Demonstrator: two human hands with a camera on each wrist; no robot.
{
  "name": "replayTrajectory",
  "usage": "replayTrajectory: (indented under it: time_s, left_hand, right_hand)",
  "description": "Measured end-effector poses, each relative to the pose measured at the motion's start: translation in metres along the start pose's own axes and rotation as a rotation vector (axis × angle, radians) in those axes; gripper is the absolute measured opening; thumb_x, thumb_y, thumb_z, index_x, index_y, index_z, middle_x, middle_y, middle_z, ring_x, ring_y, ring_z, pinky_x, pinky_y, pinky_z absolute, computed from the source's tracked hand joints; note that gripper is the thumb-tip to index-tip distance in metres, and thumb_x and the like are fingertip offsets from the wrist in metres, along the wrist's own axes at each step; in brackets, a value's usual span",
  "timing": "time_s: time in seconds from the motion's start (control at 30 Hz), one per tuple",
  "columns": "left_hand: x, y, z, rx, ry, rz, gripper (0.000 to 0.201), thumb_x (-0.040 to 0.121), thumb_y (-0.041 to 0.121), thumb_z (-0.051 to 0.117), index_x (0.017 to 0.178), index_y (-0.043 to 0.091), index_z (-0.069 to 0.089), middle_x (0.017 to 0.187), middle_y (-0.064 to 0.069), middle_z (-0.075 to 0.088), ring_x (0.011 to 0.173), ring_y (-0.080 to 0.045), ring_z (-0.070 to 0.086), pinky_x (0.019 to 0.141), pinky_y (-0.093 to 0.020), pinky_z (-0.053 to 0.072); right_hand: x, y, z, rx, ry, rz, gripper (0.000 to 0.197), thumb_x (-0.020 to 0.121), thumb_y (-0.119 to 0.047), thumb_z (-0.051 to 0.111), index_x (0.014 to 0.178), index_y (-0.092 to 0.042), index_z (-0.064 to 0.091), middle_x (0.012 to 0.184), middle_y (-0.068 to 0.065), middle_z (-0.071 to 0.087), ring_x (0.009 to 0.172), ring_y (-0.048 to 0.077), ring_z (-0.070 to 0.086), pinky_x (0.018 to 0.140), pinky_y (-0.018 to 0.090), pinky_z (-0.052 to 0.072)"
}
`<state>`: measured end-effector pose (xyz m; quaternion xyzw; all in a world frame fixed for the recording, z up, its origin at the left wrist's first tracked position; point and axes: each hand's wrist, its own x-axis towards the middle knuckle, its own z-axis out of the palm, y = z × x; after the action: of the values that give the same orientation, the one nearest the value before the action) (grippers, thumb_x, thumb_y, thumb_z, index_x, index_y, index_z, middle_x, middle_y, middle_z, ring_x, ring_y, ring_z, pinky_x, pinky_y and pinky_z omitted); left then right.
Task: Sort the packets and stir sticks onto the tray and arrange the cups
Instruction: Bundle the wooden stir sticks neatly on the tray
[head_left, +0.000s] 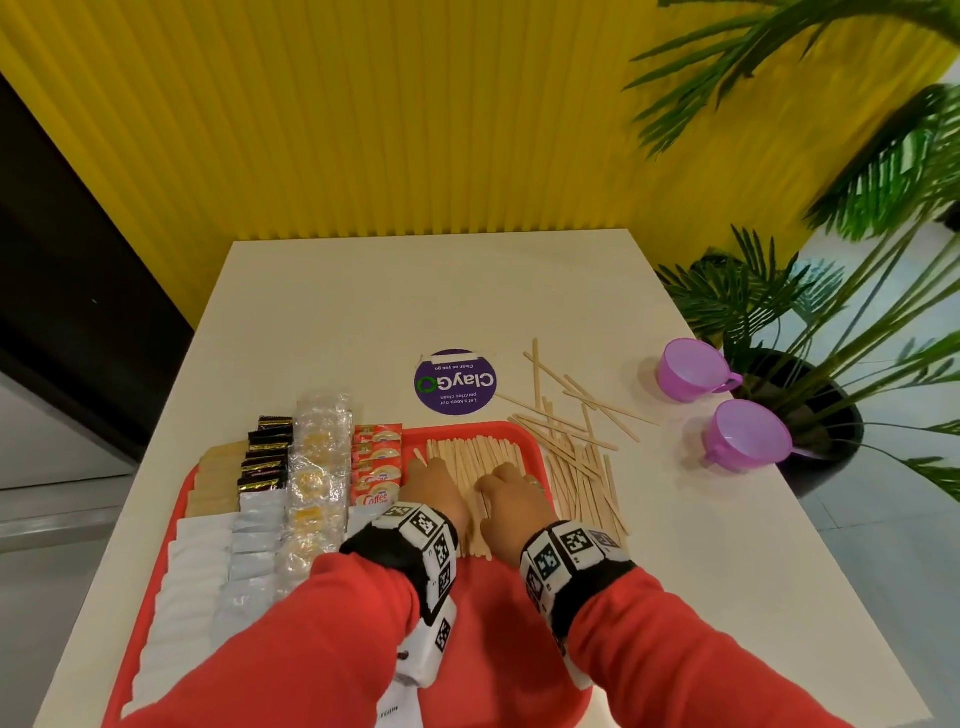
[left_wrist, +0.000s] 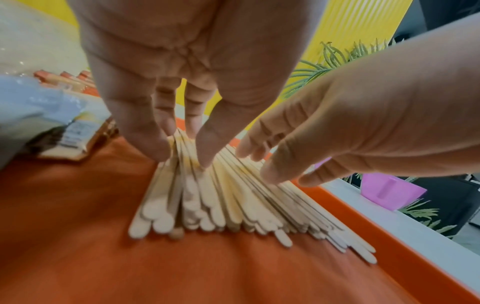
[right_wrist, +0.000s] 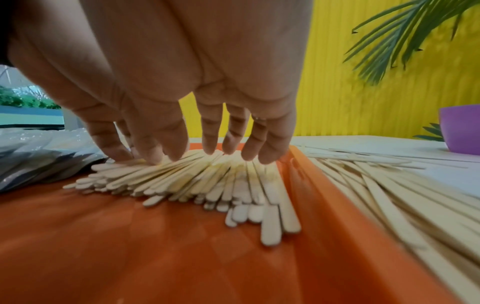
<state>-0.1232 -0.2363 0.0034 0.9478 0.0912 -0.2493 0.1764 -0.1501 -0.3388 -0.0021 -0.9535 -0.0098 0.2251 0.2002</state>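
Fingers (right_wrist: 179, 148) of both hands spread flat on the tray's (head_left: 470, 649) sticks (head_left: 470, 462) at centre frame, packets (head_left: 260, 499) sorted, while loose sticks (head_left: 582, 452) and cups (head_left: 691, 366) at right remain.

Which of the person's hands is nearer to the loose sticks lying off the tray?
Right. The right hand rests on the tray's stick bundle, by the rim nearest the loose sticks. The left hand is farther, beside the packets.

Both hands (head_left: 472, 493) on tray's (head_left: 519, 649) stir sticks (head_left: 470, 457).
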Motion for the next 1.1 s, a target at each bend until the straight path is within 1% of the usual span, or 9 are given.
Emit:
replayTrajectory:
  time_s: [0.07, 0.17, 0.3, 0.4, 0.57, 0.7, 0.87, 1.0, 1.1]
  left_hand:
    - [-0.001, 0.0, 0.0, 0.01, 0.001, -0.001, 0.035, 0.09, 0.005, 0.045, 0.125, 0.008, 0.046, 0.14, -0.012, 0.031, 0.116, -0.029, 0.051, 0.091, -0.034, 0.044]
    - [-0.004, 0.001, 0.001, 0.019, 0.003, 0.008, 0.032, 0.089, 0.006, 0.047, 0.122, 0.008, 0.048, 0.135, -0.011, 0.035, 0.112, -0.03, 0.053, 0.09, -0.034, 0.045]
    - [-0.007, 0.0, 0.0, -0.017, 0.01, 0.03, 0.038, 0.09, 0.008, 0.048, 0.127, 0.012, 0.046, 0.136, -0.011, 0.034, 0.113, -0.03, 0.052, 0.093, -0.035, 0.046]
    - [-0.011, -0.003, 0.003, 0.003, -0.027, 0.048, 0.04, 0.09, 0.008, 0.048, 0.129, 0.012, 0.044, 0.135, -0.01, 0.037, 0.114, -0.027, 0.053, 0.09, -0.032, 0.044]
    - [-0.014, -0.003, 0.004, -0.036, 0.045, 0.066, 0.042, 0.088, 0.007, 0.047, 0.13, 0.011, 0.045, 0.136, -0.01, 0.036, 0.118, -0.03, 0.049, 0.094, -0.036, 0.043]
    - [-0.013, -0.003, 0.008, 0.027, -0.007, 0.092, 0.038, 0.091, 0.006, 0.044, 0.129, 0.011, 0.048, 0.137, -0.008, 0.038, 0.121, -0.025, 0.049, 0.095, -0.032, 0.042]
    - [-0.003, -0.009, 0.006, 0.003, -0.032, 0.136, 0.048, 0.09, 0.004, 0.045, 0.138, 0.011, 0.042, 0.141, -0.009, 0.042, 0.127, -0.023, 0.045, 0.099, -0.029, 0.038]
    - [0.0, -0.009, 0.008, 0.049, -0.014, 0.095, 0.038, 0.089, 0.005, 0.046, 0.127, 0.01, 0.051, 0.132, -0.012, 0.045, 0.117, -0.027, 0.052, 0.092, -0.032, 0.045]
    - [-0.001, -0.009, 0.008, 0.039, 0.004, 0.052, 0.033, 0.085, 0.005, 0.049, 0.117, 0.008, 0.054, 0.128, -0.013, 0.042, 0.109, -0.029, 0.053, 0.09, -0.035, 0.049]
  right_hand:
    - [-0.001, -0.002, 0.002, -0.021, 0.001, -0.068, 0.044, 0.087, -0.01, 0.05, 0.13, -0.014, 0.047, 0.132, 0.007, 0.041, 0.121, 0.033, 0.04, 0.099, 0.038, 0.037]
    - [-0.003, -0.003, 0.007, -0.088, -0.073, -0.131, 0.037, 0.088, -0.019, 0.055, 0.124, -0.014, 0.051, 0.125, 0.008, 0.044, 0.116, 0.032, 0.042, 0.098, 0.038, 0.036]
    - [-0.002, -0.002, 0.008, -0.056, -0.009, -0.134, 0.041, 0.085, -0.025, 0.06, 0.124, -0.016, 0.051, 0.123, 0.007, 0.045, 0.116, 0.03, 0.043, 0.098, 0.037, 0.037]
    - [-0.004, 0.001, 0.011, -0.12, -0.046, -0.141, 0.039, 0.088, -0.023, 0.055, 0.126, -0.017, 0.049, 0.124, 0.007, 0.044, 0.117, 0.031, 0.041, 0.098, 0.039, 0.038]
    - [-0.006, 0.007, 0.008, -0.074, 0.02, -0.109, 0.04, 0.088, -0.017, 0.052, 0.128, -0.013, 0.047, 0.129, 0.006, 0.041, 0.119, 0.031, 0.039, 0.097, 0.039, 0.04]
    - [-0.009, 0.008, 0.01, -0.102, -0.033, -0.13, 0.037, 0.091, -0.019, 0.047, 0.128, -0.012, 0.048, 0.13, 0.006, 0.042, 0.12, 0.033, 0.039, 0.099, 0.041, 0.039]
    - [-0.011, 0.006, 0.01, -0.119, -0.05, -0.162, 0.04, 0.089, -0.016, 0.05, 0.129, -0.014, 0.048, 0.13, 0.005, 0.042, 0.119, 0.032, 0.039, 0.097, 0.042, 0.04]
    - [-0.012, 0.004, 0.011, -0.144, -0.049, -0.172, 0.043, 0.085, -0.013, 0.054, 0.128, -0.015, 0.049, 0.128, 0.005, 0.044, 0.117, 0.031, 0.041, 0.096, 0.042, 0.042]
    - [-0.013, 0.002, 0.01, -0.15, -0.061, -0.187, 0.043, 0.085, -0.014, 0.054, 0.127, -0.016, 0.048, 0.128, 0.004, 0.043, 0.118, 0.03, 0.04, 0.096, 0.041, 0.042]
